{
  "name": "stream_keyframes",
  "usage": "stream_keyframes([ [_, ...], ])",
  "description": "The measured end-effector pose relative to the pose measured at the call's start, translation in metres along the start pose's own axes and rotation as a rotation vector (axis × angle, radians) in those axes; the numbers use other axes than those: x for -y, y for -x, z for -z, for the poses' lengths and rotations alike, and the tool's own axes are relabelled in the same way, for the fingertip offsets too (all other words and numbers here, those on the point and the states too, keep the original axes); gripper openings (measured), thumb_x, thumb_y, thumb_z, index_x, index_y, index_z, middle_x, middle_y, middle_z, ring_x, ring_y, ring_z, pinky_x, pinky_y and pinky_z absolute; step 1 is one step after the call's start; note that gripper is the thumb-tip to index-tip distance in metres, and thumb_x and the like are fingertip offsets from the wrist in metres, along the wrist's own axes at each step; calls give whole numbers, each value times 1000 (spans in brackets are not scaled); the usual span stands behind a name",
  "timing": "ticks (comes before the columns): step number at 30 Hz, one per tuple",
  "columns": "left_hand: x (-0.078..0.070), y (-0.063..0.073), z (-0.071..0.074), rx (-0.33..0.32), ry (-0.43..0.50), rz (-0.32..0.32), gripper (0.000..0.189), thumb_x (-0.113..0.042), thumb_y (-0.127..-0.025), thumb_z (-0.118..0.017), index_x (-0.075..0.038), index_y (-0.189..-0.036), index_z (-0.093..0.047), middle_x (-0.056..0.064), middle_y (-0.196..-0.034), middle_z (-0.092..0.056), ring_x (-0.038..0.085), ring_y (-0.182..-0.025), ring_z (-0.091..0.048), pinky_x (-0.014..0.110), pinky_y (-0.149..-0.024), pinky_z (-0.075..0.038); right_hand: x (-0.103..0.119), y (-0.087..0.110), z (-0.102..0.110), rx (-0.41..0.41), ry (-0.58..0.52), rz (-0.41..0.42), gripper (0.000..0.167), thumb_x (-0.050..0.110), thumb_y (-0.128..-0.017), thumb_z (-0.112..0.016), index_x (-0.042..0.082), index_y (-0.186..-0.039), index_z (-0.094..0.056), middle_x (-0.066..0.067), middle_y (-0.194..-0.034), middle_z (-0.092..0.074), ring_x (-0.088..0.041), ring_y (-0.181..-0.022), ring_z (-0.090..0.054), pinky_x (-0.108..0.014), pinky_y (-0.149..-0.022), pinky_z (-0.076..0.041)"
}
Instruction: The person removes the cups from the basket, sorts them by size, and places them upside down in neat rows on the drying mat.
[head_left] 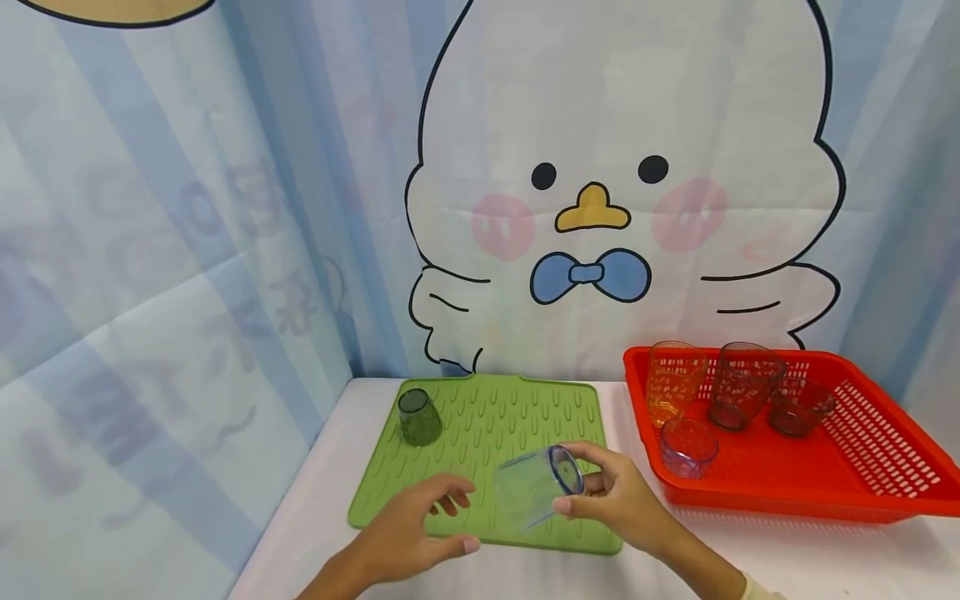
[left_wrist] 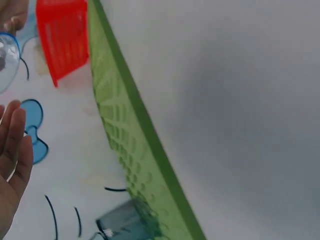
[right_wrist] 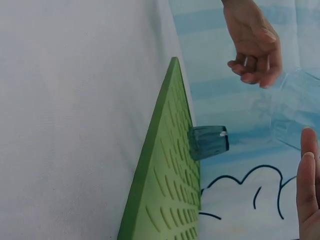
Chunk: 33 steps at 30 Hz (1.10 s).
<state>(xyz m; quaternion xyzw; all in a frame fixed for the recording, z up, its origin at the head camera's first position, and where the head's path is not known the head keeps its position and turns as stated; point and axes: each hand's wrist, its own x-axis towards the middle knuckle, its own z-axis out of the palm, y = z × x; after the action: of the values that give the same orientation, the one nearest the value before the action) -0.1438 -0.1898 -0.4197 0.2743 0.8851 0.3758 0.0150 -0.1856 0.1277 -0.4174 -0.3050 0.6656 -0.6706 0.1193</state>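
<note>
My right hand (head_left: 622, 504) pinches a clear drinking glass with a bluish end (head_left: 534, 490) between thumb and fingers, near that bluish end. The glass is tilted nearly onto its side above the green drying mat (head_left: 517, 408), its other end pointing toward my left hand (head_left: 412, 529). That left hand holds nothing; its thumb and fingers are spread apart just left of the glass. In the right wrist view the same clear glass (right_wrist: 295, 115) is close to the left fingertips. A dark grey glass (head_left: 420, 418) stands on the mat's far left part.
A red plastic basket (head_left: 795, 497) is to the right of the mat. Inside are an orange glass (head_left: 675, 387), a purple-tinted glass (head_left: 688, 450) and two dark reddish-looking ones (head_left: 742, 387). A printed curtain (head_left: 592, 325) hangs behind the white table and along its left side.
</note>
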Motion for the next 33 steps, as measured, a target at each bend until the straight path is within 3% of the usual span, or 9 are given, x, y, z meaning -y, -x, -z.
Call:
stream_keyframes([
  [6,25,10,10,35,14,32,46,-42,-93,-71,-13,-127,-61,7,-110,-67,18,-94,-66,34,-80,-55,-2,-4,2,-27,37,-39,57,6,-89,-74,-9,-138,-48,-10,-97,-77,-22,-83,-76,-35,-76,-61],
  [16,67,15,33,64,-18,107,43,-40,-93,-71,-5,-119,-66,8,-108,-68,8,-89,-63,29,-76,-53,-11,-10,4,-22,41,-66,62,6,-87,-77,-8,-140,-48,-5,-89,-77,-18,-77,-75,-32,-72,-61],
  [19,81,17,41,70,-20,124,40,-38,-94,-71,-5,-115,-68,8,-107,-69,6,-88,-62,27,-75,-53,-13,-12,4,-28,58,-83,62,8,-87,-77,-7,-140,-48,-5,-87,-76,-15,-75,-73,-28,-65,-59],
  [26,111,21,57,68,-63,151,35,-33,-92,-74,-4,-110,-68,5,-100,-68,6,-84,-59,26,-72,-52,-15,-20,3,-54,145,-116,60,13,-87,-78,-3,-139,-52,-4,-79,-74,-11,-66,-67,-23,-49,-44],
  [33,127,23,65,110,-72,214,37,-29,-90,-76,-2,-113,-66,5,-103,-64,14,-88,-59,28,-74,-52,-15,-33,-1,-56,174,-120,59,16,-88,-77,2,-139,-54,-3,-73,-70,-9,-61,-61,-23,-44,-32],
])
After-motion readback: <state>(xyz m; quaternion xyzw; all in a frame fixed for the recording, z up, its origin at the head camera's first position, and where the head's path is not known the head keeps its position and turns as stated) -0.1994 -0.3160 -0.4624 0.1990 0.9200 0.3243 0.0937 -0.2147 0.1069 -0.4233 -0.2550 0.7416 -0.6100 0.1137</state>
